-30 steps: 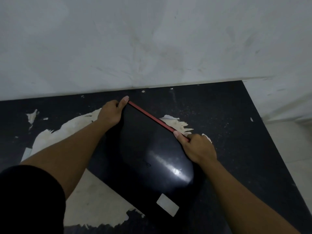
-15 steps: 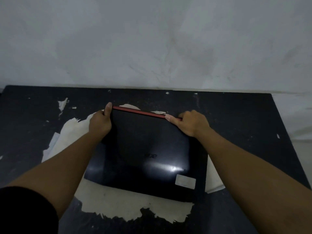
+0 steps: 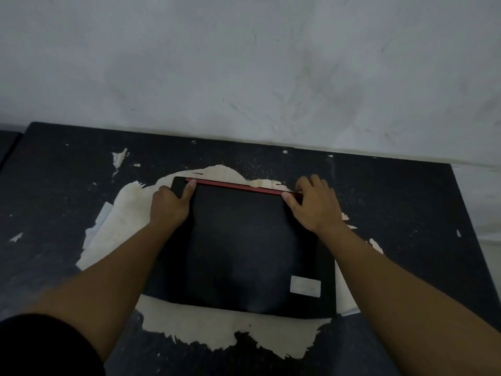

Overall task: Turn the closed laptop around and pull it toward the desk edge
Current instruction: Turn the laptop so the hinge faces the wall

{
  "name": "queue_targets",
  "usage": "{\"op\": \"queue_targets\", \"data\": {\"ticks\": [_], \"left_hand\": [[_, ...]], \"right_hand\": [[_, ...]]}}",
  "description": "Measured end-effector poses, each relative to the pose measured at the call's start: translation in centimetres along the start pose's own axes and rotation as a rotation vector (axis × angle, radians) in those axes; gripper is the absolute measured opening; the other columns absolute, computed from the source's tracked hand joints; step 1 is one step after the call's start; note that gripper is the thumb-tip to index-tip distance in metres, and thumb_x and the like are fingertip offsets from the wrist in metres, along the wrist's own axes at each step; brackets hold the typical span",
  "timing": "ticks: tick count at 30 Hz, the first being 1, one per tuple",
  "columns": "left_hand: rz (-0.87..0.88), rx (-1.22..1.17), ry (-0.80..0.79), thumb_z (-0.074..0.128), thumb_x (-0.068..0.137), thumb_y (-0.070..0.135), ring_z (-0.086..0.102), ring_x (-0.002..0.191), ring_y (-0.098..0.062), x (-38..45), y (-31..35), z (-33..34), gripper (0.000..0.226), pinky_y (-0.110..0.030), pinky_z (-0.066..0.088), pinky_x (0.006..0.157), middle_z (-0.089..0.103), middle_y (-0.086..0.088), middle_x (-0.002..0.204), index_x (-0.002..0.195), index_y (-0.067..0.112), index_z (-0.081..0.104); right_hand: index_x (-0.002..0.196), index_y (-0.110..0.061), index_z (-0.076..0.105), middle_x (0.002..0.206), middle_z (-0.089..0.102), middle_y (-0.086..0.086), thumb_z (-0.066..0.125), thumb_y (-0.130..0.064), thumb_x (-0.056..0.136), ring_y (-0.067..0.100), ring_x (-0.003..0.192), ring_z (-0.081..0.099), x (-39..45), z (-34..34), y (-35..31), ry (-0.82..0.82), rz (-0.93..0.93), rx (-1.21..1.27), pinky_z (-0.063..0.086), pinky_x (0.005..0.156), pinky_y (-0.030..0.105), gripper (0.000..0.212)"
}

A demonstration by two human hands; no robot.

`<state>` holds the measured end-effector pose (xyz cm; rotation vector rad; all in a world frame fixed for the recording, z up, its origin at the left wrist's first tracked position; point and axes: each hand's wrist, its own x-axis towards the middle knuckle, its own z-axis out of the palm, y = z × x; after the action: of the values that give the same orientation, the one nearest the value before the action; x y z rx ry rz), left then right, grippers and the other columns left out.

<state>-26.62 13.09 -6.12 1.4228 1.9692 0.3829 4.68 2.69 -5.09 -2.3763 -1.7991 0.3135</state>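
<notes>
The closed black laptop (image 3: 244, 245) lies flat in the middle of the dark desk (image 3: 54, 207), its red-trimmed edge turned toward the wall and a white sticker near its front right corner. My left hand (image 3: 169, 203) grips the far left corner, thumb on the lid. My right hand (image 3: 314, 204) grips the far right corner, fingers curled over the red edge. The laptop's sides run nearly square to the desk.
A large patch where the desk's black surface has peeled to pale material (image 3: 217, 329) lies under and around the laptop. The grey-white wall (image 3: 244, 63) rises right behind the desk. The desk's right edge (image 3: 466, 213) drops to a pale floor.
The laptop has swung from a diagonal to nearly square with the desk, red edge toward the wall, and come closer to me. Both hands kept their hold on the far corners.
</notes>
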Motion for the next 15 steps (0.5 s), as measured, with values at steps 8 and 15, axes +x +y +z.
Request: {"op": "queue_targets", "data": {"ticks": [8, 15], "left_hand": [[-0.009, -0.015, 0.053, 0.062, 0.088, 0.066, 0.057, 0.113, -0.038, -2.3, 0.8, -0.2, 0.083, -0.047, 0.048, 0.096, 0.051, -0.025, 0.131, 0.133, -0.003, 0.05], [-0.021, 0.197, 0.045, 0.061, 0.09, 0.061, 0.05, 0.126, -0.04, -3.8, 1.8, -0.2, 0.088, -0.048, 0.043, 0.102, 0.039, -0.022, 0.142, 0.144, -0.005, 0.039]], "right_hand": [[0.142, -0.023, 0.054, 0.144, 0.045, 0.011, 0.06, -0.047, 0.098, 0.031, 0.133, 0.045, -5.4, 1.1, 0.2, 0.099, 0.209, 0.171, 0.038, 0.111, 0.053, 0.051], [0.158, -0.027, 0.041, 0.169, 0.009, 0.018, 0.056, -0.046, 0.102, 0.038, 0.154, 0.014, -7.2, 2.4, -1.2, 0.057, 0.379, 0.313, 0.026, 0.121, 0.054, 0.061]]}}
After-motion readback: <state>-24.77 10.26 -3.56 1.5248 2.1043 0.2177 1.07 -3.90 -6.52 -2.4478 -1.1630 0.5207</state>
